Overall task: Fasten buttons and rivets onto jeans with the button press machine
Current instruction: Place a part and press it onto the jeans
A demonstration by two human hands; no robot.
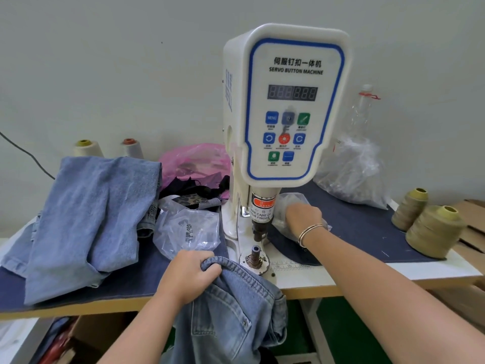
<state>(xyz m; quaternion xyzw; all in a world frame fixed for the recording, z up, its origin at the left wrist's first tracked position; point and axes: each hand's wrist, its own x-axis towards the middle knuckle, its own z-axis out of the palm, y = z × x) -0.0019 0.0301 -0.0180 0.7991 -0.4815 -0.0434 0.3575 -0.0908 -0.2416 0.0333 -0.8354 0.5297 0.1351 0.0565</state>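
1. Jeans point(231, 306) hung over the table edge point(78, 310); our left hand point(187, 274) gripped their waistband.
2. Lower die point(255, 256) sat just beyond.
3. Right hand point(301, 215) reached into a plastic bag point(288, 203) beside the button machine point(288, 106); finger state unclear.

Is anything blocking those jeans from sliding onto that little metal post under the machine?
Nothing visible. The left hand grips the jeans beside the lower die, with bare base between. The right hand is off in a plastic bag.
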